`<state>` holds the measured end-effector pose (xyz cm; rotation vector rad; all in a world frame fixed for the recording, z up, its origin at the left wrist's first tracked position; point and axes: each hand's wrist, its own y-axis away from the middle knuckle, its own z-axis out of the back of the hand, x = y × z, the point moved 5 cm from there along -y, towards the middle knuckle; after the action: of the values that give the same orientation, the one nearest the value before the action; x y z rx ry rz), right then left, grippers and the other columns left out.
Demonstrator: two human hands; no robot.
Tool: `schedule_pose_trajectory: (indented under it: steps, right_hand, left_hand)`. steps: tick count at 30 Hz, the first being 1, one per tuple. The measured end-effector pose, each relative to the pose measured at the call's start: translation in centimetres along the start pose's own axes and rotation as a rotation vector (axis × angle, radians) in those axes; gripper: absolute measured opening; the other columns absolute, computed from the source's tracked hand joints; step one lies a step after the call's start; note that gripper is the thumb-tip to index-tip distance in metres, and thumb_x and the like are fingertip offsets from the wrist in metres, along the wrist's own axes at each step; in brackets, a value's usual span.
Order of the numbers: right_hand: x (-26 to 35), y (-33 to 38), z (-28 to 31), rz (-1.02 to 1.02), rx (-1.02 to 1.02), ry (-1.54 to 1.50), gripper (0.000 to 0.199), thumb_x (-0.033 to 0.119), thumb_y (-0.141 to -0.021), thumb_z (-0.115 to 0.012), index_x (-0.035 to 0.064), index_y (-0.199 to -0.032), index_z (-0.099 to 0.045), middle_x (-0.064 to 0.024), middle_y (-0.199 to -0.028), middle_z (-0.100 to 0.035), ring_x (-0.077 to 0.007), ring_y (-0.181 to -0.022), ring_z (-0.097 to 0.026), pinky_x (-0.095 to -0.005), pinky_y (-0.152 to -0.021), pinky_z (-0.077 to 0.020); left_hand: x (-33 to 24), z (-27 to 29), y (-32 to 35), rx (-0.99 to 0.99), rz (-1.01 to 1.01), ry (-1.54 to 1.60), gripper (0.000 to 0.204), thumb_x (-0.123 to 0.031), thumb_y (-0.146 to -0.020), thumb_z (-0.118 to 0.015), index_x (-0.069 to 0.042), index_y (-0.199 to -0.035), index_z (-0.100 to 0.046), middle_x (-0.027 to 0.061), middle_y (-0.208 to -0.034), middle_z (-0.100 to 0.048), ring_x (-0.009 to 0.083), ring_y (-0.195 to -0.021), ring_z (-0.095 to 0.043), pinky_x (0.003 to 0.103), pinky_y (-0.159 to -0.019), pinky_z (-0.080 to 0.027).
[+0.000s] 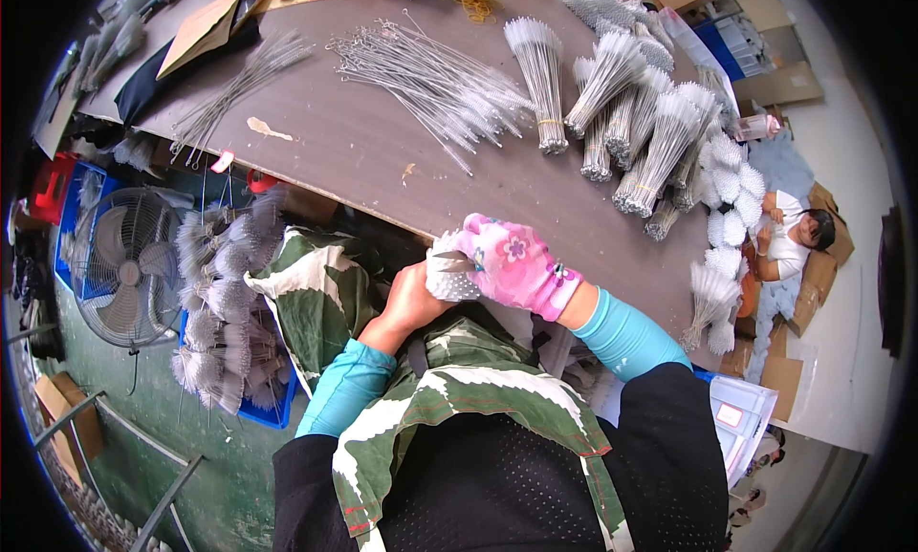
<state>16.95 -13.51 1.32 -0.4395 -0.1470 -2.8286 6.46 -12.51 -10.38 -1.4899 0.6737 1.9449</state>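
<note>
Close to my lap, at the table's near edge, both hands are closed round a bundle of thin wire brushes (451, 282), its white bristle tips facing up toward me. My left hand (413, 299), bare, grips the bundle from the left side. A pink flowered glove covers my right hand (516, 263), which wraps the bundle from the right; its fingertips are partly hidden. Beyond them, loose wire brushes (430, 79) with looped ends lie spread on the brown table (363, 170). Several tied brush bundles (660, 146) stand or lean at the right.
A smaller pile of loose brushes (244, 79) lies far left, beside an open cardboard folder (201, 31). Left of me stand a floor fan (132, 265) and a blue crate (277, 413) heaped with brush bundles. Another person (794, 235) sits beyond the table's right side.
</note>
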Motion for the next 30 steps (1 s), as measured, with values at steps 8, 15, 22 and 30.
schedule_pose_trajectory:
  steps: [8, 15, 22, 30]
  right_hand:
    - [1.2, 2.1, 12.9, -0.035, -0.597, -0.246, 0.012, 0.001, -0.078, -0.06, 0.0029, -0.09, -0.056, -0.0059, -0.08, -0.051, -0.0145, -0.07, -0.053, -0.0275, -0.061, -0.0433]
    - [-6.7, 3.9, 17.5, -0.335, -1.147, -0.853, 0.01, 0.005, -0.085, -0.061, 0.0054, -0.095, -0.06, 0.0, -0.077, -0.055, -0.0054, -0.062, -0.051, -0.0171, -0.05, -0.0397]
    - [-15.9, -4.3, 10.0, -0.415, -1.409, -0.913, 0.007, 0.009, -0.083, -0.065, 0.0081, -0.089, -0.062, -0.0004, -0.072, -0.057, -0.0068, -0.054, -0.051, -0.0162, -0.041, -0.0396]
    - [-14.0, -0.1, 3.2, -0.555, -1.077, -0.904, 0.02, 0.005, -0.082, -0.064, 0.0049, -0.102, -0.06, 0.0029, -0.077, -0.06, -0.0019, -0.058, -0.047, -0.0149, -0.051, -0.0365]
  left_hand:
    - [0.7, 0.3, 0.1, -0.004, 0.077, 0.083, 0.044, -0.021, -0.065, -0.08, -0.008, -0.104, -0.065, 0.0097, -0.1, -0.067, 0.0226, -0.095, -0.064, 0.032, -0.081, -0.049]
    - [0.7, 0.2, -0.3, -0.002, 0.055, 0.064, 0.044, -0.022, -0.068, -0.075, -0.008, -0.107, -0.061, 0.0163, -0.096, -0.065, 0.0346, -0.094, -0.06, 0.037, -0.077, -0.05]
    - [1.7, -0.6, -0.5, 0.005, 0.027, 0.105, 0.037, -0.021, -0.069, -0.073, -0.006, -0.102, -0.063, 0.0172, -0.092, -0.065, 0.0344, -0.092, -0.061, 0.036, -0.075, -0.05]
    - [1.3, -0.6, -0.2, 0.023, 0.052, 0.098, 0.039, -0.019, -0.07, -0.073, -0.005, -0.105, -0.063, 0.0163, -0.096, -0.066, 0.0301, -0.094, -0.063, 0.033, -0.078, -0.049]
